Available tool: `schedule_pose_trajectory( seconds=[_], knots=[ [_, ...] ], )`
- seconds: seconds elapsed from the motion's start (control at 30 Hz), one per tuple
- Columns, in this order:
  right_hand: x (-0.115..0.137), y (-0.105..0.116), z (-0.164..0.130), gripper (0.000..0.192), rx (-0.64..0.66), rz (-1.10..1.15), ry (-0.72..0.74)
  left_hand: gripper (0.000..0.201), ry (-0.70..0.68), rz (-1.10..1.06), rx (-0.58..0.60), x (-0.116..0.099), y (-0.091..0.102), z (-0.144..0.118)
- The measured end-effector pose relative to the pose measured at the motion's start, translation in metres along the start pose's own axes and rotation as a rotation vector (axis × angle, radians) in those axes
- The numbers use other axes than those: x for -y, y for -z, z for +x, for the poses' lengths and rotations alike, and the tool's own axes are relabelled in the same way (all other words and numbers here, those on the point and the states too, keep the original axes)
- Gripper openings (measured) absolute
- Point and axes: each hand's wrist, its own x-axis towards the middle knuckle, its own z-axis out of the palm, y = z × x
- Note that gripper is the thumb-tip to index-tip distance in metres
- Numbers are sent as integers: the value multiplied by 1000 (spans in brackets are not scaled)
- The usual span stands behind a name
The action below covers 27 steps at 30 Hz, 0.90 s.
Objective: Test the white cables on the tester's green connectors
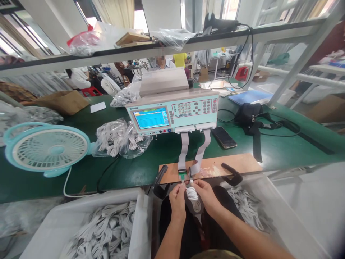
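Holding coiled white cable upright, plugs toward board, both hands.

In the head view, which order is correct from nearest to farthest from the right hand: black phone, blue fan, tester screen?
1. Black phone, on the green table up and right of the right hand.
2. Tester screen, farther up, to the left.
3. Blue fan, far left.
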Motion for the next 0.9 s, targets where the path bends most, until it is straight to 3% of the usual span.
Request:
schedule_pose_trajectory(
  seconds=[0.17,0.27,0.4,0.5,0.57,0.63,0.7,0.77,0.83,0.9],
  knots=[
    [1,1,1,33,7,-44,8,33,18,-40,8,3,-7,-1],
    [0,1,1,35,9,-63,1,38,-4,80,19,-1,-7,-3],
    [-2,5,2,39,-11,-120,-21,33,-112,259,31,-31,14,-17],
    [-7,11,9,37,19,-148,-47,24,-372,455,1,-61,57,-27],
    [-10,14,13,36,24,-145,-53,24,-405,703,-112,-72,105,-28],
    [-12,17,15,34,13,-133,-56,28,-244,1061,-233,-71,162,-26],
    [-14,18,15,32,2,-127,-54,29,-124,1180,-247,-57,219,-26],
    [-15,19,15,32,-12,-142,-53,34,-13,1278,-224,-37,264,-32],
    [-16,20,16,32,-14,-165,-57,38,77,1363,-158,-15,290,-45],
    [-17,21,17,32,-11,-185,-61,41,143,1440,-100,4,299,-57]
  ],
)
